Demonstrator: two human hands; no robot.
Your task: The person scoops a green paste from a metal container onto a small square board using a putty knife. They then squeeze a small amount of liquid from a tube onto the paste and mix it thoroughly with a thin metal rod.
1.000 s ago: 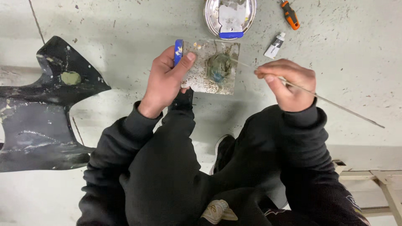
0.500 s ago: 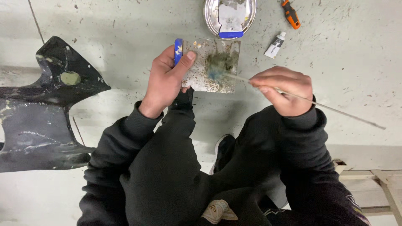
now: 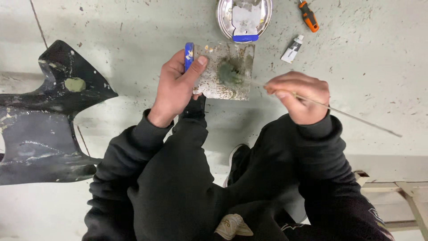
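My left hand (image 3: 177, 87) grips a wide metal scraper (image 3: 226, 71) by its blue handle, thumb pressed on the blade. A greenish blob of putty (image 3: 230, 73) sits in the middle of the blade. My right hand (image 3: 299, 96) pinches a thin metal rod (image 3: 352, 118) that runs out to the right; its near tip points at the putty and lies just right of the blade. I crouch over a concrete floor, in black sleeves and trousers.
A black body panel (image 3: 42, 120) with a green putty patch lies at left. At the top stand a round metal tin (image 3: 244, 18) with a blue-edged scraper on it, a small white tube (image 3: 292, 48) and an orange screwdriver (image 3: 308, 15). A wooden frame (image 3: 401, 192) sits lower right.
My right hand has drawn the rod back to the right, so its tip has left the putty on the blade. The left hand and scraper have stayed in place.
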